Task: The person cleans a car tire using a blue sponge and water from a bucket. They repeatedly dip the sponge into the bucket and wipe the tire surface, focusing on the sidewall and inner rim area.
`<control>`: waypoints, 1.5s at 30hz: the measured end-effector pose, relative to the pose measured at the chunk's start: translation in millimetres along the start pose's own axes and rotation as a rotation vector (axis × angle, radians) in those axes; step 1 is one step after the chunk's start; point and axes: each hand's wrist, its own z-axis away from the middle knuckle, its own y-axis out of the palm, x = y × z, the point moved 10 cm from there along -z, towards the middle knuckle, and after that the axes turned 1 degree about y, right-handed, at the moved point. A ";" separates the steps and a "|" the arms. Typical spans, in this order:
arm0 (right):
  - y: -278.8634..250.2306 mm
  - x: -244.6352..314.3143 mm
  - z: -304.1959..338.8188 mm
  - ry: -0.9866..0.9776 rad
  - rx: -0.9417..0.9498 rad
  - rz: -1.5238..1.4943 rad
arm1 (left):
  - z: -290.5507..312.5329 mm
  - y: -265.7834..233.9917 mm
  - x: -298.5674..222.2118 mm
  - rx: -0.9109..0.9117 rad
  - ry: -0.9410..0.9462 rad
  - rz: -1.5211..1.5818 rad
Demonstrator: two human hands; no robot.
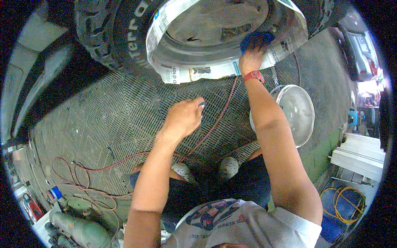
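Observation:
A large tire [118, 31] with raised white lettering stands in front of me, and newspaper [161, 68] is tucked all round its wheel rim [173, 51]. With my right hand [251, 58] I hold a dark blue cloth [257, 40] against the lower right part of the rim, beside the newspaper; the cloth covers my fingertips. My left hand [184, 117] hangs closed in the air below the tire. Something small and dark shows at its thumb side, too little of it to name.
A whitish round pail [300, 115] is at the right, partly behind my right forearm. A reddish hose [225, 105] crosses the patterned floor mat [124, 111] and coils at left. A green tank [78, 227] lies lower left; a yellow cable [341, 204] sits lower right.

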 end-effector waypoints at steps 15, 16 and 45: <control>24.3 151.6 12.6 -0.201 0.604 -0.473 | 9.4 -4.5 -1.7 0.029 0.055 0.000; 7.0 172.3 10.6 -0.225 0.669 -0.521 | 12.1 -3.0 1.6 0.067 0.027 -0.021; 17.8 7.7 -3.8 -0.284 0.230 -0.074 | 17.3 20.5 17.9 0.292 -0.133 -0.105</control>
